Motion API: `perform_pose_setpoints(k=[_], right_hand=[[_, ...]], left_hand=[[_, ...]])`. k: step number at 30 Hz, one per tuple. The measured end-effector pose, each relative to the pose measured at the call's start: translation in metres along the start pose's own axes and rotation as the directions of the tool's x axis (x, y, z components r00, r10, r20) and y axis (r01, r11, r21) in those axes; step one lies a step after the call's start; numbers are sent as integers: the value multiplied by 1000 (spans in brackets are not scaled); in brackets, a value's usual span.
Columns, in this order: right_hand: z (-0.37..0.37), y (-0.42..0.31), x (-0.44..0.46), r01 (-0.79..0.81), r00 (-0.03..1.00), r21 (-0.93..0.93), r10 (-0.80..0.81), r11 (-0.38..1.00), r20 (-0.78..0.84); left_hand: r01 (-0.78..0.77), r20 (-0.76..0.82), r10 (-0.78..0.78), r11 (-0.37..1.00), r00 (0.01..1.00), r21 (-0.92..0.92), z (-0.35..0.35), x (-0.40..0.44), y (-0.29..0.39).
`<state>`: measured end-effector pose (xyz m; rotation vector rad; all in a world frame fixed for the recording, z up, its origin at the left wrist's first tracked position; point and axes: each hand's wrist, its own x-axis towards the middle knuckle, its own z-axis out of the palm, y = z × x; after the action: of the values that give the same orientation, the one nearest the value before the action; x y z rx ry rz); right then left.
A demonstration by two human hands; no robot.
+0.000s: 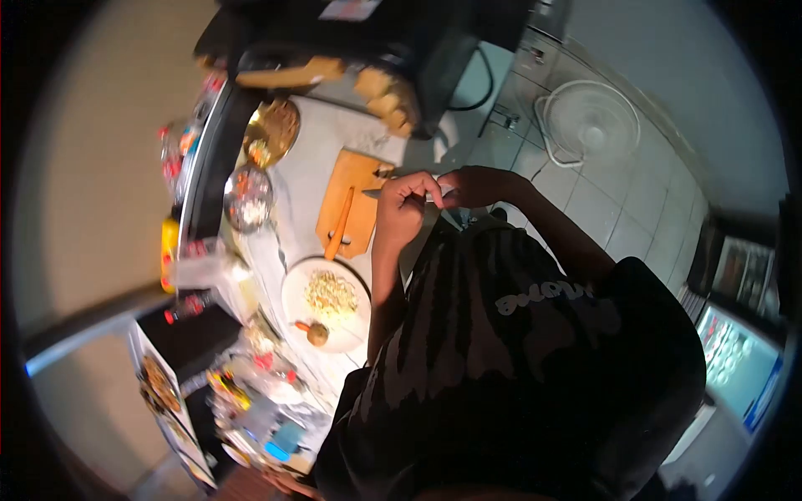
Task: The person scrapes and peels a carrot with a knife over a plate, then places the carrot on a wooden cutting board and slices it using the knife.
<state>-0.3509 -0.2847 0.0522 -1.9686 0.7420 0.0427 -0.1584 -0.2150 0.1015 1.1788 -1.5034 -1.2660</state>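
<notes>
My left hand (pixel 401 210) is closed, with a grey pointed tip like a blade (pixel 372 194) jutting past its wrist side. My right hand (pixel 478 186) meets its fingertips, fingers curled round something small and pale that is mostly hidden. Both hands are over the counter's near edge, by an orange-brown cutting board (pixel 355 171). A wooden rolling pin (pixel 341 224) lies along the board, and small dark bits lie near its corner. Beside the board, a white plate (pixel 294 288) holds chopped pale food (pixel 331 292) and a round brown item (pixel 317 334).
Metal bowls (pixel 249 199) of food stand behind the board. Bottles (pixel 171 159), plastic bags and packets crowd the counter's far side. A large black appliance (pixel 359 37) is at the top. On the tiled floor is a round white fan-like object (pixel 591 125).
</notes>
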Motion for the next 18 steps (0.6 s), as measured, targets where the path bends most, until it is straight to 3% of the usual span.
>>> perform_pose_setpoints(k=[1, 4, 6, 8, 9, 10, 12, 13, 16, 17, 18], right_hand=[[4, -5, 11, 20, 999, -15, -19, 1000, 46], [10, -15, 48, 26, 983, -112, -5, 993, 183], [21, -15, 71, 17, 963, -89, 8, 996, 268], [24, -29, 80, 55, 966, -82, -33, 995, 258], [26, -36, 84, 75, 975, -53, -63, 996, 212], [30, -37, 90, 99, 967, -76, -78, 992, 241], [43, -29, 103, 48, 996, -58, -43, 997, 73], [43, -29, 111, -28, 992, -75, 37, 997, 121], [47, -24, 120, -87, 993, 9, 86, 996, 80], [49, -20, 126, -114, 989, 29, 111, 993, 93], [51, -20, 129, -105, 989, 14, 103, 994, 106]], left_hand=[[12, -50, -12, 1000, 999, -6, -7, -12, -3], [-42, -403, -15, 991, 915, -131, -27, -37, -12], [-42, -513, -26, 992, 858, -121, -41, -54, -31], [26, -748, 30, 998, 663, 63, -51, -67, -43], [133, -773, 69, 972, 630, 196, -58, -79, -54], [135, -800, 74, 972, 596, 191, -62, -86, -61], [341, -821, 119, 869, 559, 359, -66, -101, -76], [353, -842, 118, 871, 526, 342, -66, -106, -82], [373, -713, 133, 778, 689, 506, -67, -114, -101], [386, -683, 228, 683, 694, 620, -65, -113, -108], [397, -698, 229, 685, 679, 611, -64, -111, -112]])
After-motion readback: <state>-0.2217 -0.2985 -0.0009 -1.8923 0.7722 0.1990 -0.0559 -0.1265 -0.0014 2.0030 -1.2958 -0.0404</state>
